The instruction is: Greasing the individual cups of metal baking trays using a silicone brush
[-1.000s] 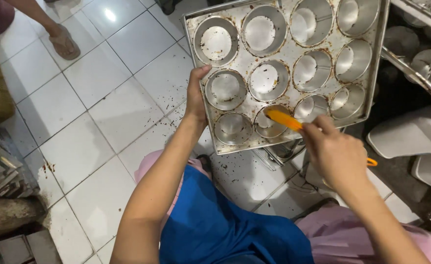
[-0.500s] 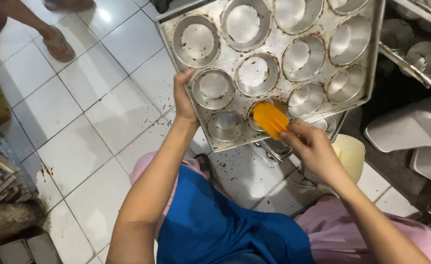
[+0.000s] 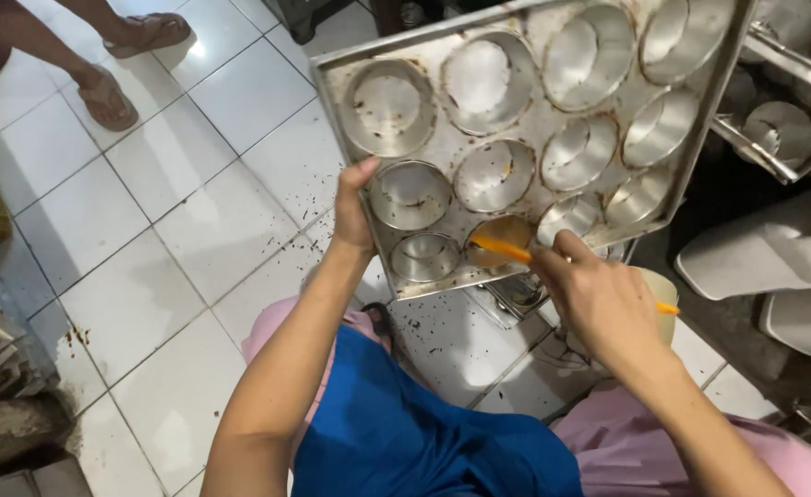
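Note:
A square metal baking tray (image 3: pixel 534 120) with several round cups is held tilted up in front of me. My left hand (image 3: pixel 355 213) grips its left edge, thumb on the face of the tray. An orange brush (image 3: pixel 507 248) is pinched in my right hand (image 3: pixel 594 299); its tip sits inside a cup in the tray's lowest row, and the handle's end sticks out past my wrist. The cups look greasy and browned at the rims.
White floor tiles (image 3: pixel 194 239) speckled with dark crumbs lie below. Another person's sandalled feet (image 3: pixel 115 92) stand at upper left. More metal trays and cups (image 3: pixel 783 110) are stacked at right, beside white plastic containers (image 3: pixel 764 258). My lap is covered in blue cloth (image 3: pixel 405 433).
The brush has turned from flat-on to edge-on inside the lower cup. The tray has shifted slightly left and up in view, and my right hand has drawn nearer.

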